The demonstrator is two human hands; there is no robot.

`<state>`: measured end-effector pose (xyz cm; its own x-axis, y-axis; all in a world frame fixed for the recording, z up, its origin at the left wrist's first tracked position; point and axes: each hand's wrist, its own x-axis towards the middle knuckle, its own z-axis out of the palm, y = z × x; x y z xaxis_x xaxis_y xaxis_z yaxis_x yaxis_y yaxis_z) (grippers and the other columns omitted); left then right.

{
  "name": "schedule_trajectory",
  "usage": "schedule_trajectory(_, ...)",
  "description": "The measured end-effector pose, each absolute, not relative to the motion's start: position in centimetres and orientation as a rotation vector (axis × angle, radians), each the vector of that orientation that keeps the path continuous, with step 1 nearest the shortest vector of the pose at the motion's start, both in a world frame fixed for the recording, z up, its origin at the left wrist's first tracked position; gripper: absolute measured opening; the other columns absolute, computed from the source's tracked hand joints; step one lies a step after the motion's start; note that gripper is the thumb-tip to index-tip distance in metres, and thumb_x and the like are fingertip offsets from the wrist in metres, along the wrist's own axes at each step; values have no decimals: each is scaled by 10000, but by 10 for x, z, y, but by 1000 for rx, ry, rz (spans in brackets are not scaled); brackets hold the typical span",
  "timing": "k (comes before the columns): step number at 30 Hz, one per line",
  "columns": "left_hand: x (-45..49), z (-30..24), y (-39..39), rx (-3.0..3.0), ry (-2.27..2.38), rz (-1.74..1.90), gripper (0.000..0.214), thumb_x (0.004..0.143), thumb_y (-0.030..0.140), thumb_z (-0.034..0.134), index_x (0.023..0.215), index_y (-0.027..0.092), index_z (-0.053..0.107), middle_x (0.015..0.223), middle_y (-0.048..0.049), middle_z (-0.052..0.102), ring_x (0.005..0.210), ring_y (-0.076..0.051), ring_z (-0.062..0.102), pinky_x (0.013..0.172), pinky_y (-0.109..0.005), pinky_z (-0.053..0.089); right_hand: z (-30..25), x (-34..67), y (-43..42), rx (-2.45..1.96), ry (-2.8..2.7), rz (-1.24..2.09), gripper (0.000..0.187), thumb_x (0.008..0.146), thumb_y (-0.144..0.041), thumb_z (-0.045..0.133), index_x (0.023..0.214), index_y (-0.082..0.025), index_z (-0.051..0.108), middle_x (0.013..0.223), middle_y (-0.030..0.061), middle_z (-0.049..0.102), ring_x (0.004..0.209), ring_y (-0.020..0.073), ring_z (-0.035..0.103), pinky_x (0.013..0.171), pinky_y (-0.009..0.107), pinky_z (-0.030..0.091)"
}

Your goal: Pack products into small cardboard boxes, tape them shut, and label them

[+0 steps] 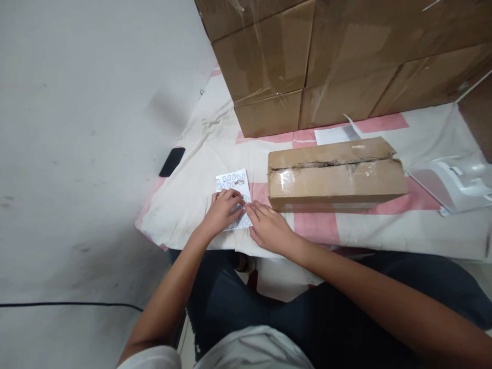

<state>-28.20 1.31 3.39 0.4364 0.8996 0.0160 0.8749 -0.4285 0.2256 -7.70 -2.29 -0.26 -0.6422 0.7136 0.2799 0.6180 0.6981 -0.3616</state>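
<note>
A white sheet (pixel 232 179) with several small outlined shapes and a brownish-red mark near its top lies flat on the cloth. My left hand (pixel 226 209) rests over its middle, fingers curled and the thumb bent in toward the fingertips. From the right, my right hand (pixel 269 225) reaches over the sheet's right edge, its fingers close together. The fingertips of both hands meet near the sheet's right side, closed around something too small to make out. My hands cover much of the sheet's lower half.
A taped brown cardboard box (pixel 334 182) sits right of the sheet. Large stacked cartons (pixel 269 56) stand behind it. A black phone-like object (pixel 172 162) lies by the wall (pixel 84 128). A white plastic device (pixel 449 182) is at the far right, and papers (pixel 332 135) lie behind the box.
</note>
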Motion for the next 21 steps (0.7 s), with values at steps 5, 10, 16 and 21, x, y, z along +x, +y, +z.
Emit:
schedule_trajectory(5, -280, 36, 7, 2540, 1562, 194, 114, 978, 223, 531, 992, 237, 644, 1072, -21, 699, 1069, -227, 597, 958, -450, 311, -2, -78, -22, -1084, -2465, 331, 609, 941, -256, 498, 1474, 26, 415, 1418, 270, 556, 1422, 355, 440, 1129, 481, 444)
schedule_trajectory(10, -281, 36, 7, 2552, 1653, 208, 188, 997, 295, 533, 1149, 268, 640, 1188, -58, 684, 1127, -262, 580, 930, -462, 318, -4, -79, -20, -1070, -2460, 344, 610, 939, -247, 495, 1472, 33, 403, 1413, 259, 557, 1402, 359, 451, 1149, 472, 418)
schedule_trajectory(16, -275, 37, 11, 2586, 1637, 142, 130, 972, 212, 525, 997, 240, 649, 1113, -61, 702, 1088, -274, 593, 929, -466, 325, -3, -79, -20, -1083, -2460, 338, 608, 936, -257, 503, 1459, 40, 410, 1399, 265, 561, 1369, 364, 472, 1137, 475, 420)
schedule_trajectory(21, -272, 36, -1, 2574, 1652, 190, 166, 1026, 234, 434, 1026, 220, 599, 1092, -56, 728, 1031, -240, 640, 953, -449, 323, -3, -81, -20, -1103, -2450, 312, 615, 915, -270, 533, 1438, 38, 431, 1350, 274, 581, 1344, 363, 485, 1104, 473, 442)
